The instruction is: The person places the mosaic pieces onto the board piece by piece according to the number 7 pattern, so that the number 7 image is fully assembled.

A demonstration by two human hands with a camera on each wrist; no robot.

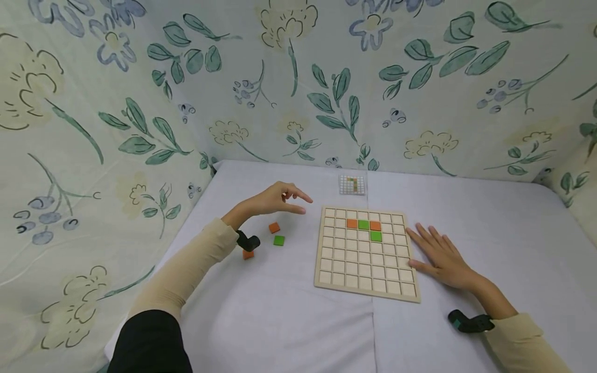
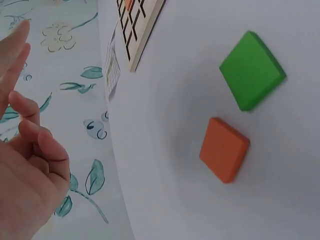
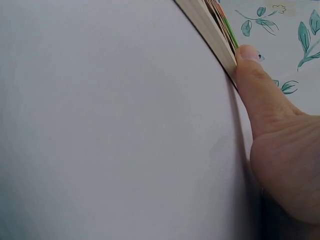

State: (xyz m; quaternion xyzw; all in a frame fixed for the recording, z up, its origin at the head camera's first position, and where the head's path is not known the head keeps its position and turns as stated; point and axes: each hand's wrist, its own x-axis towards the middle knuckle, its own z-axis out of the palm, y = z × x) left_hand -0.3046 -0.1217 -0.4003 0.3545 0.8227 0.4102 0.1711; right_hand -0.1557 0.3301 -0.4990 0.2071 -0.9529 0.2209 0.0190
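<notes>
Lighting even, bright, diffuse in all 3 views; no hard glare. Head view: sharp at centre, soft shadows only. Faint shade under the left hand [image 1: 272, 201] falls toward 6 o'clock on the table [image 1: 289, 321]; thin shade along the board [image 1: 365, 253] edge at 6 o'clock. Wide-angle bend toward the frame edges; floral cloth [image 1: 84, 129] stretches at 9 o'clock. Left wrist view: green tile [image 2: 252, 70] and orange tile [image 2: 224, 149] fairly crisp; near fingers [image 2: 30, 150] at 8 o'clock soft, out of focus. Right wrist view: thumb [image 3: 260, 100] blurred, close to lens; table darkens toward 7 o'clock, vignette-like.
</notes>
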